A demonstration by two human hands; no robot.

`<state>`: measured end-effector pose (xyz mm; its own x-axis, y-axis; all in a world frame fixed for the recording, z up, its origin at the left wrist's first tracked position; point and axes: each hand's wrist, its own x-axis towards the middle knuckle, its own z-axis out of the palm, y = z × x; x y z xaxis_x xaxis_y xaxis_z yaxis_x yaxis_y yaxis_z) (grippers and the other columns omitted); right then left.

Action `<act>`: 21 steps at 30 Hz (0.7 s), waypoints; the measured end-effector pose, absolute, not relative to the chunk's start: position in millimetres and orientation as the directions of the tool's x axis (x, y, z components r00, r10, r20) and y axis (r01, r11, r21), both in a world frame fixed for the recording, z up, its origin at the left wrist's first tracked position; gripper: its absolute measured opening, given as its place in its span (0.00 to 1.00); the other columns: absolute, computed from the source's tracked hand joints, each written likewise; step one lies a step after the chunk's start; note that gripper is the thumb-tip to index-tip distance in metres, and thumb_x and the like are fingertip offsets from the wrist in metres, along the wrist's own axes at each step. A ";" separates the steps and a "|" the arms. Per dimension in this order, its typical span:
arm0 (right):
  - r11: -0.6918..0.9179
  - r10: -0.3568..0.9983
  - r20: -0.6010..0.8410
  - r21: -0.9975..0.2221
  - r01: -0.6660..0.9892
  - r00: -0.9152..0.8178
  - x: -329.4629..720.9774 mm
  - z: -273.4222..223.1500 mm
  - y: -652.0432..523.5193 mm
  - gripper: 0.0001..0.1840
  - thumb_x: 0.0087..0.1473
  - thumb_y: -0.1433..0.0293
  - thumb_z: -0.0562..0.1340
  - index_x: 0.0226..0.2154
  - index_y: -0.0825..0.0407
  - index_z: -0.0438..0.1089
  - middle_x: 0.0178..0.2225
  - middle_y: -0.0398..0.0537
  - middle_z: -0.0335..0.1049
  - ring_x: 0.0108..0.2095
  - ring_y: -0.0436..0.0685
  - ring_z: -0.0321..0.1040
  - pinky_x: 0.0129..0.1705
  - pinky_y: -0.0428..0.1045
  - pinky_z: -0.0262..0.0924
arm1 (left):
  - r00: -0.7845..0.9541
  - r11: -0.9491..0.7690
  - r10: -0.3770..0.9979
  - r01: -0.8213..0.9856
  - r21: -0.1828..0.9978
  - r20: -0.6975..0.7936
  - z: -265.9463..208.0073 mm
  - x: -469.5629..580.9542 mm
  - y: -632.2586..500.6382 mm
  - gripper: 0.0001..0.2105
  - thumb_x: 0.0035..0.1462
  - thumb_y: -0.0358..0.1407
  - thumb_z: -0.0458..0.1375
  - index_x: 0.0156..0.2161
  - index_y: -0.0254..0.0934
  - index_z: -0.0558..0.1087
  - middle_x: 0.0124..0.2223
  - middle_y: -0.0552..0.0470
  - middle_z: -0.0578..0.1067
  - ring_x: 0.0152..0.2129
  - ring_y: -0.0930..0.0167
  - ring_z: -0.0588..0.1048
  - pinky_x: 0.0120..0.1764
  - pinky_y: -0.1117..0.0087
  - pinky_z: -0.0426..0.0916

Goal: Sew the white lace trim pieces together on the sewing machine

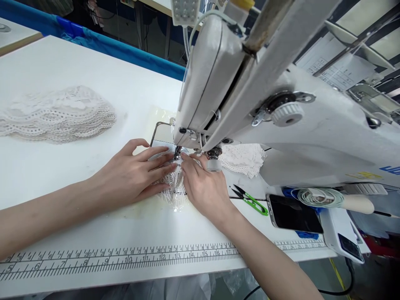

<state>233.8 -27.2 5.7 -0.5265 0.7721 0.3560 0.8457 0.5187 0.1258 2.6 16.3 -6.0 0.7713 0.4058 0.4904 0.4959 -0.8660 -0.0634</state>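
A piece of white lace fabric (172, 186) lies under the presser foot (177, 153) of a white sewing machine (203, 75). My left hand (133, 173) rests flat on the lace from the left, its fingers spread and the tips close to the foot. On the other side, my right hand (206, 185) has its fingers curled together at the lace, just right of the needle area. Its fingertips partly hide the fabric there. Clear film or tape (179, 205) shows at the front edge of the lace.
A stack of lace pieces (59, 116) lies at left; more lace (243, 159) sits behind my right hand. Green thread snips (254, 204), a phone (295, 213), coiled cord (318, 196) and a white device (340, 233) are at right. A printed ruler (146, 259) runs along the front edge.
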 end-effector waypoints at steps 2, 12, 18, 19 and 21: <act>0.515 0.772 0.360 0.131 0.847 -0.524 233.9 4.9 -26.9 0.16 0.65 0.79 0.58 0.51 0.54 0.76 0.55 0.53 0.80 0.54 0.63 0.74 0.59 0.58 0.67 | 0.778 -0.871 0.399 0.487 -0.065 0.485 -6.4 2.4 16.4 0.18 0.76 0.41 0.47 0.58 0.37 0.74 0.56 0.46 0.82 0.56 0.58 0.77 0.57 0.51 0.61; 0.500 0.758 0.396 0.157 0.852 -0.518 233.6 4.2 -25.1 0.14 0.66 0.78 0.58 0.50 0.57 0.75 0.56 0.51 0.79 0.55 0.64 0.74 0.62 0.59 0.66 | 0.779 -0.870 0.384 0.485 -0.088 0.495 -6.0 4.0 22.2 0.19 0.77 0.41 0.45 0.57 0.37 0.75 0.53 0.45 0.83 0.54 0.59 0.78 0.56 0.50 0.61; 0.502 0.756 0.404 0.147 0.852 -0.515 236.2 2.9 -23.2 0.14 0.65 0.79 0.58 0.50 0.56 0.75 0.57 0.51 0.78 0.55 0.63 0.74 0.63 0.60 0.67 | 0.760 -0.862 0.393 0.500 -0.080 0.518 -8.5 2.1 20.6 0.15 0.74 0.42 0.52 0.56 0.39 0.76 0.55 0.48 0.82 0.57 0.60 0.77 0.63 0.52 0.59; 0.506 0.752 0.409 0.145 0.850 -0.517 237.1 2.3 -23.1 0.14 0.65 0.79 0.58 0.50 0.56 0.75 0.56 0.52 0.79 0.54 0.62 0.75 0.62 0.60 0.68 | 0.758 -0.868 0.380 0.490 -0.078 0.530 -7.6 1.4 19.6 0.14 0.74 0.42 0.53 0.55 0.40 0.76 0.55 0.49 0.82 0.57 0.61 0.77 0.65 0.54 0.58; 0.521 0.736 0.425 0.140 0.842 -0.527 239.2 1.9 -23.2 0.16 0.65 0.80 0.57 0.49 0.54 0.76 0.55 0.51 0.80 0.52 0.61 0.76 0.61 0.59 0.69 | 0.763 -0.894 0.327 0.440 -0.079 0.557 -4.8 0.0 17.4 0.14 0.74 0.43 0.53 0.53 0.39 0.77 0.52 0.51 0.84 0.55 0.63 0.78 0.65 0.56 0.59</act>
